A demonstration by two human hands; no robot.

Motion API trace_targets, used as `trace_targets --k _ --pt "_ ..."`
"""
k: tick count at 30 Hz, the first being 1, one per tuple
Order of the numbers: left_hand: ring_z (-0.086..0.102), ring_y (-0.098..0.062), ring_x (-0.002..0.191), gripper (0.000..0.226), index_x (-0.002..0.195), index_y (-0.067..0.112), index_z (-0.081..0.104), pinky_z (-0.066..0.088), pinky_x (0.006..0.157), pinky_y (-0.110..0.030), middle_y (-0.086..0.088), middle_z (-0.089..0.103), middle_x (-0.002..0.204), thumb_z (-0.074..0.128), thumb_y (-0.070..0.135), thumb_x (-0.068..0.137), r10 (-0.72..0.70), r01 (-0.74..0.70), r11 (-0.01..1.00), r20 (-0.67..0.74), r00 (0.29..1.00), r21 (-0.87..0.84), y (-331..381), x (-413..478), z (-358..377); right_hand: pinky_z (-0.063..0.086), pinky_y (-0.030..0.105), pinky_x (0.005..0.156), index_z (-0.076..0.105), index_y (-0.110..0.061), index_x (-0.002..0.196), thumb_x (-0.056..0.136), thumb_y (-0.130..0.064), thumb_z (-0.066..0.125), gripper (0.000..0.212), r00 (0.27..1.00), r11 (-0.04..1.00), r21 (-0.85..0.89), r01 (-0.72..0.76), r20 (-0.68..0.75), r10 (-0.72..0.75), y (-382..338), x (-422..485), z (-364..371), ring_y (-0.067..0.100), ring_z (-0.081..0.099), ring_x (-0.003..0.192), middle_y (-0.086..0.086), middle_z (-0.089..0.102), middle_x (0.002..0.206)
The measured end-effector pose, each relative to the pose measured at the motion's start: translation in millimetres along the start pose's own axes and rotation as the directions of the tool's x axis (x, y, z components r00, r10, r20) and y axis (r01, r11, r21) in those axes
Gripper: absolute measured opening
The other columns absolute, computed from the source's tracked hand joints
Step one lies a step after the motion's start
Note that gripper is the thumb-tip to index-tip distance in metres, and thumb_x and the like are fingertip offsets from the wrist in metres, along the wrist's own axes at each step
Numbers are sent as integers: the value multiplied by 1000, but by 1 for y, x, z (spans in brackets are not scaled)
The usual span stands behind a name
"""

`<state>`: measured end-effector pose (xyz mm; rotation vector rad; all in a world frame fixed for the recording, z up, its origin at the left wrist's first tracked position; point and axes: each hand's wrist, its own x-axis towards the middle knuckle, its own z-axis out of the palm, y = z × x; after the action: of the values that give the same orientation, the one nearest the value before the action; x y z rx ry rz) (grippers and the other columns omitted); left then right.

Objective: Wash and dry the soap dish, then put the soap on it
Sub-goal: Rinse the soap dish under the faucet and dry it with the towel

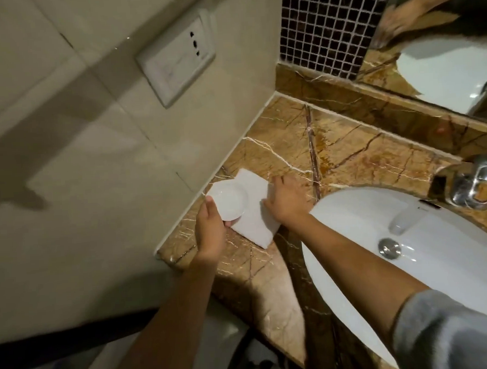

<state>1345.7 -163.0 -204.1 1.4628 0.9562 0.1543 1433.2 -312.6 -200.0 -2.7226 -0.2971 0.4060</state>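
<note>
You had one white soap dish (229,202) gripped at its near rim in your left hand (209,228), over the one folded white cloth (255,212) on the brown marble counter (285,142). Your right hand (287,200) lay spread on the cloth. One white sink (351,215) and one chrome tap (468,184) sat right.

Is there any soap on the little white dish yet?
No, it is empty. The soap dish, held in the left hand, shows only its bare white hollow. No soap shows anywhere in the picture.
</note>
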Motion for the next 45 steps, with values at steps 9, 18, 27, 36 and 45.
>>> trace_targets --k 9,18,27,36,45 --pt "53 -43 119 51 130 16 48 50 94 -52 -20 54 129 33 52 97 -124 116 991 -140 982 -67 -12 3 -20 50 32 75 61 -8 104 80 -36 67 37 978 996 -1 -87 188 85 -16 16 3 25 58 89 9 63 97" --pt "52 -13 77 50 134 21 41 44 53 -20 -8 50 107 38 53 96 -207 170 960 -159 965 -222 -21 10 -18 45 41 86 41 -15 134 74 -10 67 65 827 798 -255 547 15 -562 -4 -33 4 31 52 108 13 56 118" --pt "55 -16 74 60 137 21 41 49 58 -25 -14 54 117 30 61 93 -152 136 983 -134 979 -122 -23 9 -11 42 41 91 44 -19 131 93 -44 40 46 889 891 -6 454 -57 -454 -11 -42 17 27 55 106 8 64 112" --pt "57 -15 75 58 136 20 42 46 55 -23 -13 54 115 29 58 95 -145 135 987 -133 980 -84 -20 8 -12 31 54 109 20 -25 148 92 -41 49 65 919 890 -231 393 71 -388 -12 -41 49 39 28 138 16 22 157" --pt "53 -16 65 56 133 24 42 41 45 -21 -10 56 101 30 61 93 -153 155 986 43 987 -55 -11 4 -1 47 47 88 35 -21 142 88 -22 57 58 972 971 -59 232 42 -230 -12 -30 23 40 51 113 20 46 134"
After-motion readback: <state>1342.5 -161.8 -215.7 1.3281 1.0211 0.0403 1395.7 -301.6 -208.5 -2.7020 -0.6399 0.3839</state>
